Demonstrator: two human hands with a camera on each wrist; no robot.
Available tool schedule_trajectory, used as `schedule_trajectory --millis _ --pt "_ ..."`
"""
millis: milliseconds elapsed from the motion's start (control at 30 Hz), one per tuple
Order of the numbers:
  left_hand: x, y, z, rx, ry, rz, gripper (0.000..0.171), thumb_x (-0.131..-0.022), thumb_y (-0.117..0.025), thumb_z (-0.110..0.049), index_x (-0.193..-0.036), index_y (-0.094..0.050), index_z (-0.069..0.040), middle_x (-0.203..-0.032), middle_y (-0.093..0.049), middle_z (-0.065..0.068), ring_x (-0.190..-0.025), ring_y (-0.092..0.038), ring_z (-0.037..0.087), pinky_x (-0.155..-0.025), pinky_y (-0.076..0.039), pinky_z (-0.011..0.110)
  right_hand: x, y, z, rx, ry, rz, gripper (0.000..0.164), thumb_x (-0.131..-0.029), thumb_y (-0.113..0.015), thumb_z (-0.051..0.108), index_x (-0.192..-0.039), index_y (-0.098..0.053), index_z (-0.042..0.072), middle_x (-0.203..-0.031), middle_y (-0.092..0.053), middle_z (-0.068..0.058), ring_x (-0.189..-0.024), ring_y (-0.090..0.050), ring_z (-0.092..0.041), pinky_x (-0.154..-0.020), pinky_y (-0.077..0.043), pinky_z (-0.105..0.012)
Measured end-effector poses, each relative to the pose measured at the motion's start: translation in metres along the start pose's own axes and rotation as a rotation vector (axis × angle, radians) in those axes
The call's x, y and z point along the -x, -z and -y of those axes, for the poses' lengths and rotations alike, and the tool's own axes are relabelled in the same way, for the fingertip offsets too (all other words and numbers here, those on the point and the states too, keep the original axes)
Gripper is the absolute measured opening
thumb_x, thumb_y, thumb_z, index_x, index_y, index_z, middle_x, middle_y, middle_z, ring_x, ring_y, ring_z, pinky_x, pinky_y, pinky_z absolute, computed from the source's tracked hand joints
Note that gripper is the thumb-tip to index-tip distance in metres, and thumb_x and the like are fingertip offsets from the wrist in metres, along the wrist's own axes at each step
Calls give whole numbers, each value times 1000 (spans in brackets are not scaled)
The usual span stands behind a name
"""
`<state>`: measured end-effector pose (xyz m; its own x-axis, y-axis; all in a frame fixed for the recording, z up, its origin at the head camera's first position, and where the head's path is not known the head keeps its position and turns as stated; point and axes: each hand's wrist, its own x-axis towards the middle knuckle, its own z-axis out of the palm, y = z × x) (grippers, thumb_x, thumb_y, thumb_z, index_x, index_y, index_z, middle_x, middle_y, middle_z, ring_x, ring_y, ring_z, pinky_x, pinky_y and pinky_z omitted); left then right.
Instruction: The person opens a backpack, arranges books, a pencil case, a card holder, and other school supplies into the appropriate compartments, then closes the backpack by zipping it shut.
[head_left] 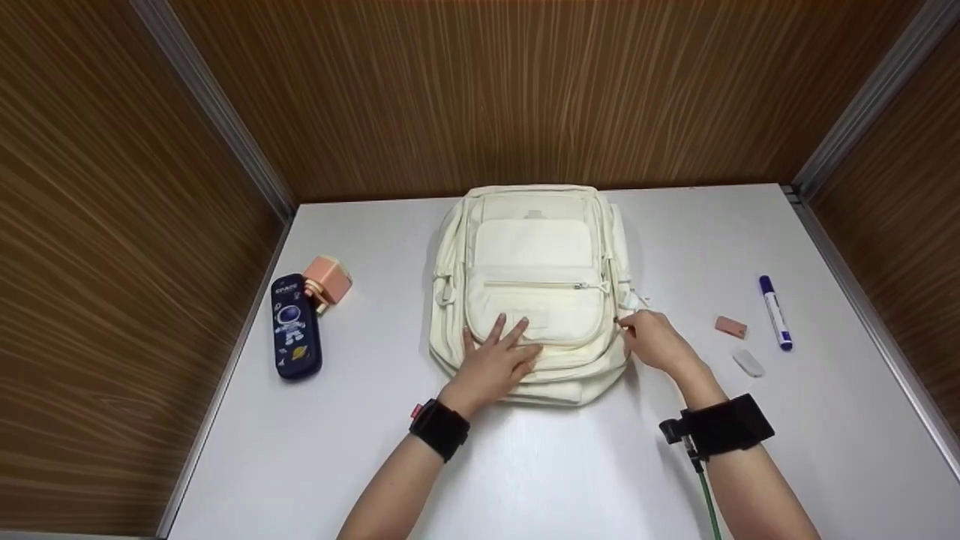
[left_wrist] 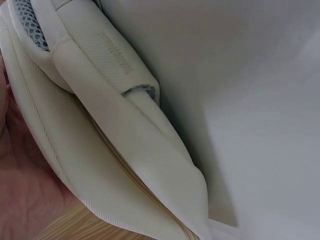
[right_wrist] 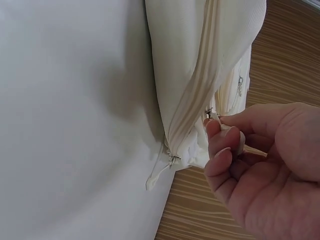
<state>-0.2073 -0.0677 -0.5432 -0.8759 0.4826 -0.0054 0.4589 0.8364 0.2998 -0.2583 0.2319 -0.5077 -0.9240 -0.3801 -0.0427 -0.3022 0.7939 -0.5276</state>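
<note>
A cream backpack (head_left: 534, 244) lies flat on the white table, its front pockets facing up. Spread fingers of my left hand (head_left: 491, 371) rest on the lower front pocket. In the left wrist view that hand's palm (left_wrist: 30, 180) lies against the bag's fabric beside a seam. At the bag's right side my right hand (head_left: 654, 341) pinches a zipper pull (right_wrist: 215, 117) between thumb and fingers, plainly seen in the right wrist view. Another zipper pull (right_wrist: 152, 182) hangs loose lower on the bag's side.
On the left lie a dark blue pencil case (head_left: 296, 326) with an astronaut print and a pink blocky object (head_left: 330, 277) touching it. A pink eraser (head_left: 730, 326), a whitish eraser-like piece (head_left: 748, 363) and a blue-capped marker (head_left: 776, 313) lie on the right. Wood-grain panels enclose the table (head_left: 375, 247).
</note>
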Motion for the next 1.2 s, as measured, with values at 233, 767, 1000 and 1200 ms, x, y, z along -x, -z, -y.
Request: schedule_trajectory --millis 233,767,1000,1200 --pt "-1 -2 0 -9 -14 -7 47 -99 -44 -54 -143 -51 -37 -161 -19 -4 -148 -8 32 -99 -9 79 11 -3 7 1 -1 27 20 -91 -53 -7 -74 -61 2 -58 -41 2 -54 -42 -16 -52 -37 -31" --pt "-1 -8 -4 -43 9 -43 42 -102 -40 -50 -139 -55 -38 -160 -24 -4 -147 -13 32 -97 -16 79 36 -3 25 -87 69 110 21 -90 -52 -4 -76 -65 3 -61 -39 7 -54 -35 -9 -54 -31 -26" --pt "-4 -5 -4 -20 24 -12 43 -103 -36 -50 -141 -52 -39 -161 -21 -5 -148 -10 30 -98 -15 79 41 -6 39 -207 92 160 21 -92 -52 -3 -100 -72 -5 -82 -62 -6 -59 -40 -9 -58 -36 -25" --pt "-4 -4 -3 -38 36 -5 43 -103 -35 -51 -141 -52 -40 -161 -20 -6 -148 -10 30 -98 -16 79 38 -17 55 -275 106 160 21 -91 -52 -4 -99 -71 -6 -83 -61 -5 -59 -39 -9 -56 -35 -24"
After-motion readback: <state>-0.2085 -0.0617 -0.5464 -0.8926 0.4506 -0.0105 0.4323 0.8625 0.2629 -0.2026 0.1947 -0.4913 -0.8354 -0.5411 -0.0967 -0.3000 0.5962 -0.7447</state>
